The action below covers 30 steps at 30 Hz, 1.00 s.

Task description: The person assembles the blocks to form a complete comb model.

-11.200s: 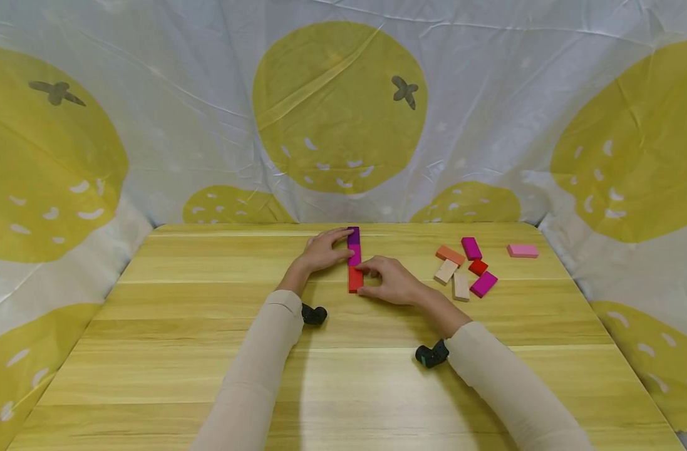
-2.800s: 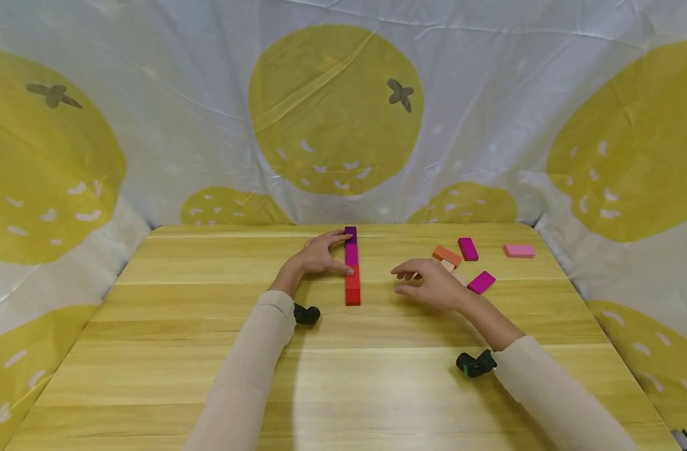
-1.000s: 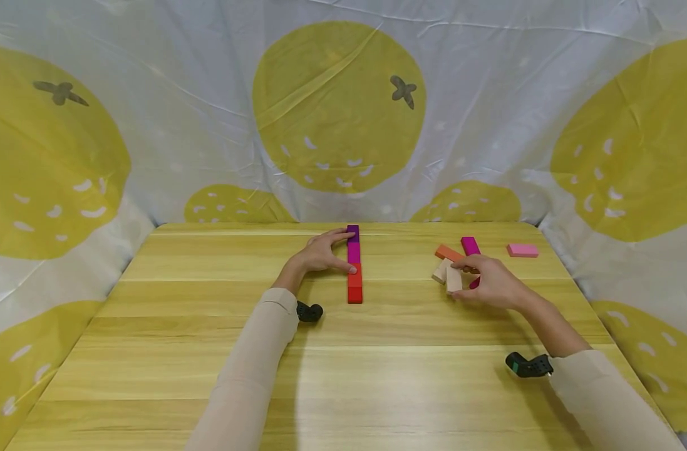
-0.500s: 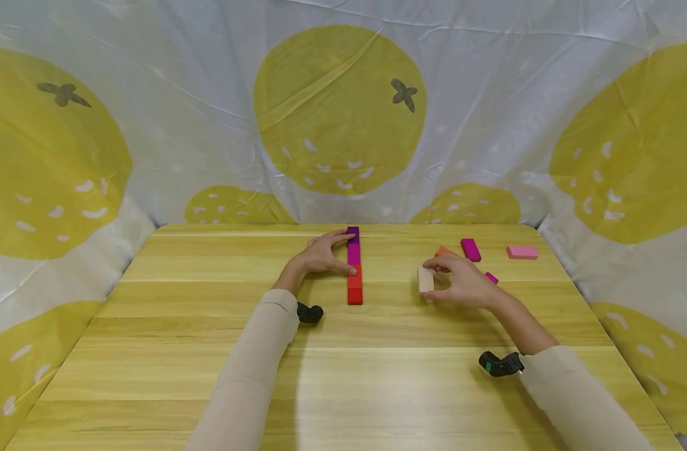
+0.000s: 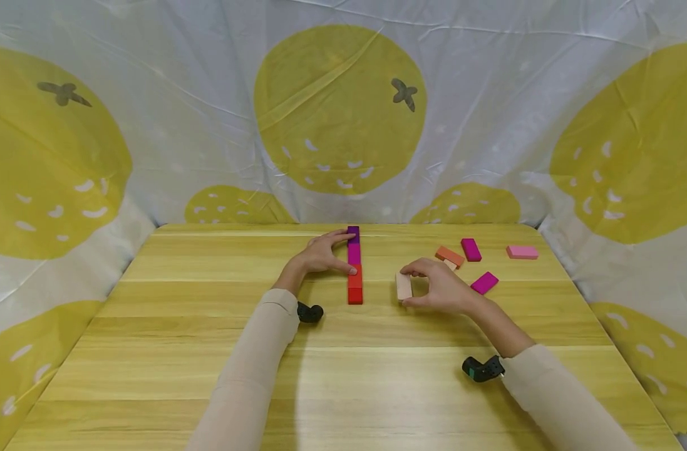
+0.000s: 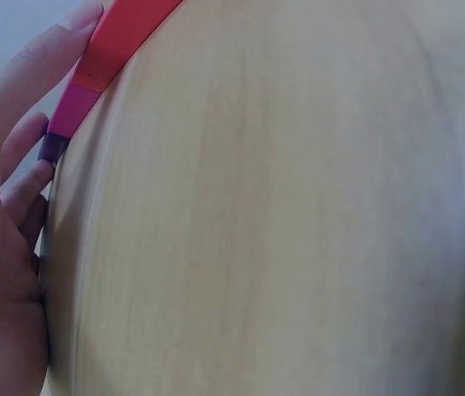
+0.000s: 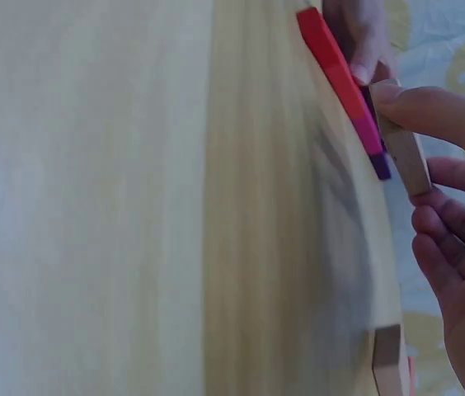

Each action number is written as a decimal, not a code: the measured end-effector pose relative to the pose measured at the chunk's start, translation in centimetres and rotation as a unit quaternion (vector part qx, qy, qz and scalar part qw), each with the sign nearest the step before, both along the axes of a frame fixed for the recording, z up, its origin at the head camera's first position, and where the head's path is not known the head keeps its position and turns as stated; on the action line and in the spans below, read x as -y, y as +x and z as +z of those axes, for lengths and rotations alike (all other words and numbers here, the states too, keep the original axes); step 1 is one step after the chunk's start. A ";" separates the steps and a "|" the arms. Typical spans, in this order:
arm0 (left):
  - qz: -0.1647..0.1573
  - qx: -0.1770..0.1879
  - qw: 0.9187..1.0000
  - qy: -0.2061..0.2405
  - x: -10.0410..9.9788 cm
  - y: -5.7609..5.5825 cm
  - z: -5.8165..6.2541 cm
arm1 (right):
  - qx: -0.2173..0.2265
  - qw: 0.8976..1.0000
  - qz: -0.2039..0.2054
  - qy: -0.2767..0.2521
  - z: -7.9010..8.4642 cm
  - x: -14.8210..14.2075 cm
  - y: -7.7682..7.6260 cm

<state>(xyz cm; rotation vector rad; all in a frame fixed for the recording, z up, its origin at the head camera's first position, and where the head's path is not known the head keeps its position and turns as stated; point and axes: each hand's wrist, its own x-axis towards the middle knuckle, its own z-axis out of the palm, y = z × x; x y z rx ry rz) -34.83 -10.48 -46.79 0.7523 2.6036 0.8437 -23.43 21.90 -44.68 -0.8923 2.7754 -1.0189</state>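
A straight row of wooden blocks runs from a purple block [image 5: 352, 230] at the back, through a magenta block [image 5: 354, 254], to red blocks [image 5: 355, 295] at the near end. My left hand [image 5: 319, 253] rests along the row's left side, its thumb on the red part and a finger at the purple block. The left wrist view shows that thumb lying straight against the red side. Right of the row, my right hand [image 5: 441, 288] pinches a plain wood block [image 5: 403, 287] between thumb and fingers. In the right wrist view this block [image 7: 406, 157] appears above the table.
On the right lie an orange block [image 5: 449, 255], a partly hidden plain block [image 5: 450, 265], two magenta blocks [image 5: 471, 250] and a pink block [image 5: 522, 252]. A patterned cloth [image 5: 478, 125] stands behind the wooden table [image 5: 366, 388].
My right hand has picked up a plain block from the scattered ones and carried it left towards the row. Earlier the row grew by a red block. My left hand has stayed in place lately.
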 end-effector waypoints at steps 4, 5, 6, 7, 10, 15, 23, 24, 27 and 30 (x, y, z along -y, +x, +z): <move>-0.003 -0.003 1.000 -0.001 -0.1 0.0 0.0 | 0.003 1.000 0.021 0.006 -0.4 1.3 0.4; -0.003 -0.003 1.000 -0.001 -0.1 0.0 0.0 | 0.002 1.000 0.027 0.011 -0.5 1.7 0.5; -0.004 -0.003 1.000 -0.001 -0.1 0.0 0.1 | 0.001 0.999 0.033 0.016 -0.5 2.0 0.6; -0.004 -0.001 1.000 0.001 -0.1 0.0 0.1 | 0.000 0.999 0.040 0.019 -0.6 2.3 0.7; 0.000 0.008 1.000 0.018 -0.1 0.1 0.3 | 0.001 0.998 0.055 0.019 -0.6 3.1 1.0; -0.007 0.020 0.999 0.049 0.2 0.4 0.2 | -0.004 0.997 0.074 0.017 -0.6 4.2 1.3; -0.057 -0.028 0.997 0.047 0.4 1.9 0.3 | 0.014 0.996 0.088 0.028 -0.6 5.8 2.1; -0.061 -0.034 0.997 0.041 0.4 2.0 0.3 | 0.014 0.995 0.091 0.029 -0.7 6.0 2.3; -0.066 -0.039 0.997 0.017 0.3 2.4 0.3 | 0.004 0.994 0.101 0.038 -0.9 6.5 2.6; -0.064 -0.042 0.997 0.004 0.4 2.6 0.1 | -0.010 0.993 0.113 0.045 -1.2 7.0 2.9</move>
